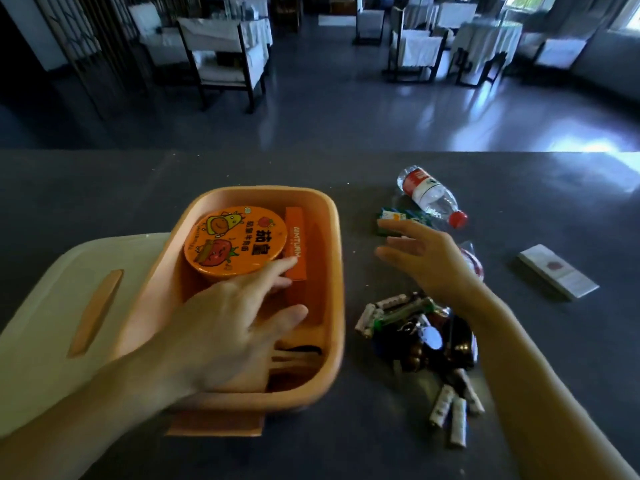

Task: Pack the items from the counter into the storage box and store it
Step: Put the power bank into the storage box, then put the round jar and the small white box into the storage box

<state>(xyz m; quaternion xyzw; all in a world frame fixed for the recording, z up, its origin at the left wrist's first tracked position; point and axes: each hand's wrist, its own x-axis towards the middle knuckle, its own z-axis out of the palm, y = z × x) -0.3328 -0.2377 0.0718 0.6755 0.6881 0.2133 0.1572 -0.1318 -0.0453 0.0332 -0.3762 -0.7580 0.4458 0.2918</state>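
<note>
The left hand [235,327] lies slack in the box [337,271] while the right hand [426,261], spread and empty, could knock the bottle [429,195] (lying sideways) at one o'clock rolling.

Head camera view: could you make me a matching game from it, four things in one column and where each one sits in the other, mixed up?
1 noodle cup
2 water bottle
3 cream lid
4 batteries

A lying on its side, far across the counter
B left of the storage box
C inside the storage box
D scattered right of the box, nearest the camera

Pairs: 1-C, 2-A, 3-B, 4-D
</note>
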